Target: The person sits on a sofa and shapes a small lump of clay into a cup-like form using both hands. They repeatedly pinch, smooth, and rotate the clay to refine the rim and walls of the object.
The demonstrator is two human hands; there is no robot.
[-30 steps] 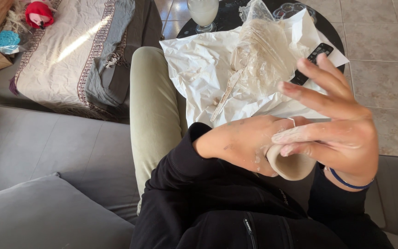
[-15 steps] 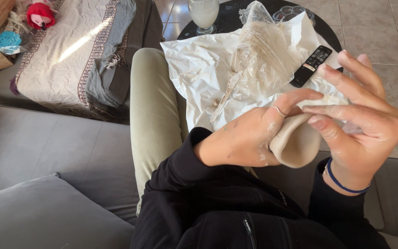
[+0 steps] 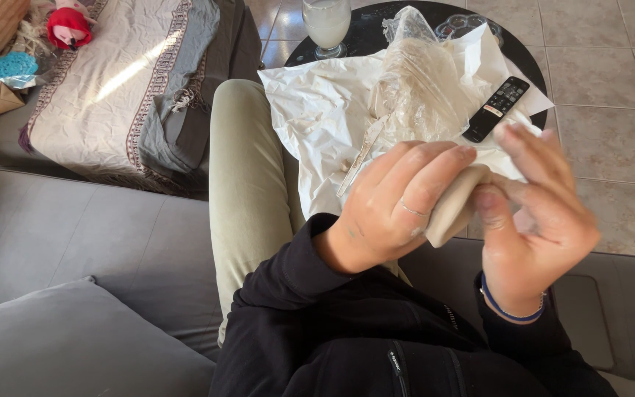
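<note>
Over lap: left hand (image 3: pixel 398 198) curled around clay lump (image 3: pixel 453 208); right hand (image 3: pixel 538 213) cups it, fingers loosely spread.

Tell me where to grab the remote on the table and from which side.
Pinch the remote across its long narrow sides near the middle, coming from above. It lies flat and slanted on the white paper, with the plastic bag close on its left, so its right side looks freer.

Matt, smooth clay lump (image 3: pixel 456 206); crinkled white paper (image 3: pixel 317 110); glossy plastic bag (image 3: pixel 424 81).
</note>
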